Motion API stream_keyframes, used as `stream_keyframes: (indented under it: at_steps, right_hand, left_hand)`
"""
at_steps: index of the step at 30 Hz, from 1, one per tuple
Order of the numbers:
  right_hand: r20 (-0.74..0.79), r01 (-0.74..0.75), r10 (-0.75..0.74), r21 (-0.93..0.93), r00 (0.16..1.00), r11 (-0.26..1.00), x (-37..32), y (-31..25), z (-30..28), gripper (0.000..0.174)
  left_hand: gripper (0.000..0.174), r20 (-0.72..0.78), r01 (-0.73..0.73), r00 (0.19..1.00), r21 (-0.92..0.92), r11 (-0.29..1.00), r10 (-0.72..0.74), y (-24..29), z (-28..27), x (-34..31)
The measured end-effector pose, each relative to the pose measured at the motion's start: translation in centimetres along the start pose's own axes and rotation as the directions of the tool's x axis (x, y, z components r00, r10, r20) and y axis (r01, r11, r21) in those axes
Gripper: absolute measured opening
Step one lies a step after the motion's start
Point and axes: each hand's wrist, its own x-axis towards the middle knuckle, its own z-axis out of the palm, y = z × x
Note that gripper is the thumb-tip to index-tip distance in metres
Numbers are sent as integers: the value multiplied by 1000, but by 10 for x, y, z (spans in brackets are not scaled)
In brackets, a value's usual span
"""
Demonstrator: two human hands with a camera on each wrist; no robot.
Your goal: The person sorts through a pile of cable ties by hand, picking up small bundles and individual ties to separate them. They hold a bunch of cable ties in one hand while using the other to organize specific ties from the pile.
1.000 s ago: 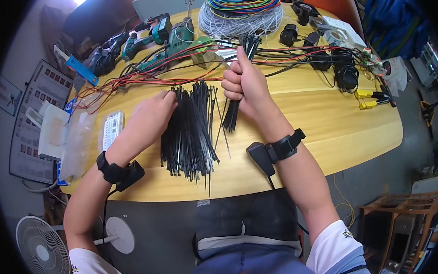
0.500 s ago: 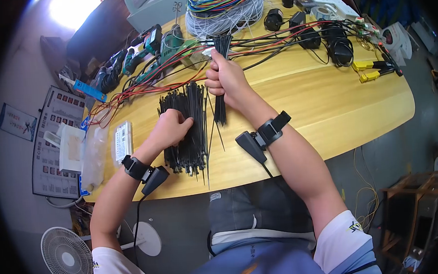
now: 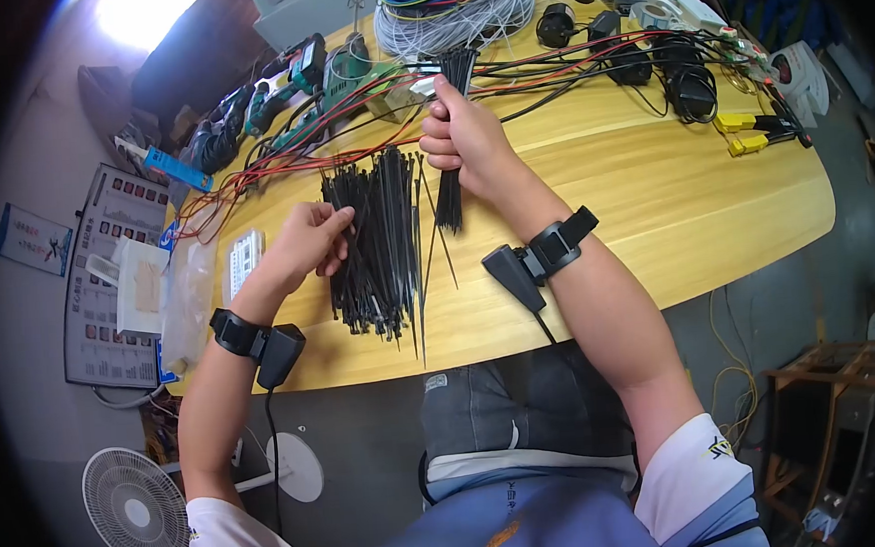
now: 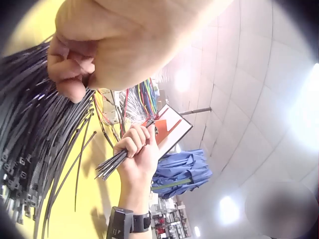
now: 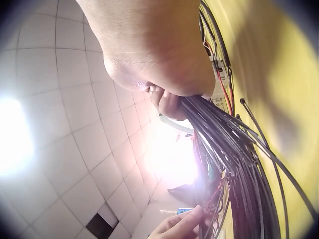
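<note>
A thick pile of black cable ties [image 3: 381, 257] lies on the wooden table in front of the person. At its left edge is the left hand [image 3: 301, 247], its thumb over the ties and its fingers bent at them; I cannot tell whether it pinches one. The left wrist view shows those bent fingertips [image 4: 72, 89] right at the ties. To the pile's right, the right hand [image 3: 475, 143] grips an upright bundle of cable ties [image 3: 450, 204] in its fist, thumb pointing up along it. The bundle [image 5: 212, 124] sticks out below that fist in the right wrist view.
Red and black wires [image 3: 319, 130] cross the table behind the hands. Beyond them are a green power drill [image 3: 340, 74] and coiled wire [image 3: 457, 17]. Black adapters [image 3: 686, 78] and yellow-handled pliers [image 3: 749, 132] lie right. A clear plastic case [image 3: 245, 265] lies left.
The left hand moved from the pile's upper left down over its middle, then back to its left edge. The right hand keeps its grip on the bundle. The head view has shifted.
</note>
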Motion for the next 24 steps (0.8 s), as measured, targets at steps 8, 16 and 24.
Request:
stream_keyframes:
  at_steps: [8,16,24]
  right_hand:
    - [0,7,-7,-64,1000,998,-3,-1,4,36]
    - [89,-127,143,-164,986,978,-3,4,5,40]
    - [98,-138,167,-253,981,957,-9,2,11,43]
  left_hand:
    - [24,-128,-150,982,-105,983,136,6,-15,-19]
    - [20,-252,-312,925,-72,947,285,18,-10,-33]
    - [19,-347,-479,799,128,869,491,28,-9,-57]
